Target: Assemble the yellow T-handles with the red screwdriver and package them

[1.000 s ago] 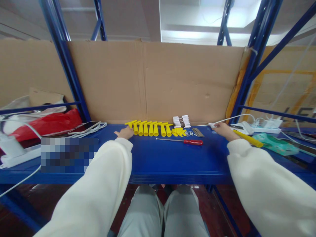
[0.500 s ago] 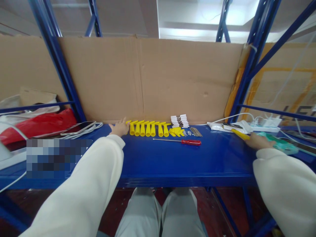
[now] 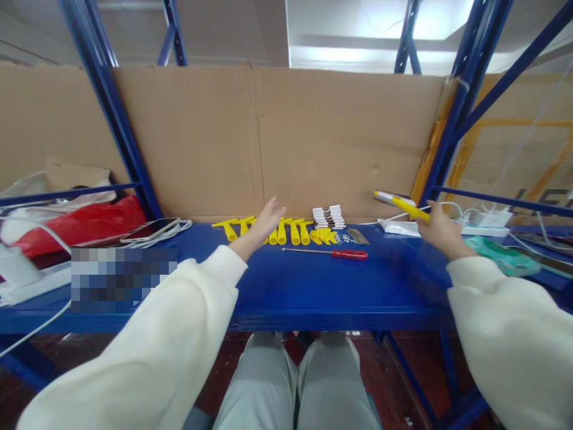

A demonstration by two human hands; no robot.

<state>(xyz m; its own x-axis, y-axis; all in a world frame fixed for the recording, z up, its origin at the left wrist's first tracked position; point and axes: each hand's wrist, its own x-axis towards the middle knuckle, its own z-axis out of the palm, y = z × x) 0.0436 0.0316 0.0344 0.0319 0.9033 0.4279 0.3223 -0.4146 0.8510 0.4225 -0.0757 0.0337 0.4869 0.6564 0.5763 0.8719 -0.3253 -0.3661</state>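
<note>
My left hand (image 3: pixel 266 222) reaches over a row of yellow T-shaped handles (image 3: pixel 296 232), its fingers stretched out and holding nothing I can see. It hides some of the middle handles. The leftmost handle (image 3: pixel 230 230) leans a little apart from the others. My right hand (image 3: pixel 441 230) grips a yellow-handled scraper-like tool (image 3: pixel 410 208), lifted above the back right of the table. Its flat white and dark head points left. A red-handled screwdriver (image 3: pixel 349 254) lies in front of the row. Small yellow pieces (image 3: pixel 323 236) and a stack of white and brown packets (image 3: pixel 328 217) sit to the right of the handles.
Tiny screws and thin metal strips (image 3: pixel 359 236) lie on the blue table (image 3: pixel 340 289). At the right are a white bag (image 3: pixel 400 227), a power strip (image 3: pixel 486 230) and a green packet (image 3: pixel 505 257). A red bag (image 3: pixel 85 222), phone and cables crowd the left. Cardboard (image 3: pixel 313 143) closes the back.
My left hand has moved right from the row's left end to over its middle. The leftmost handle now tilts. My right hand has raised the yellow-handled tool up and left.
</note>
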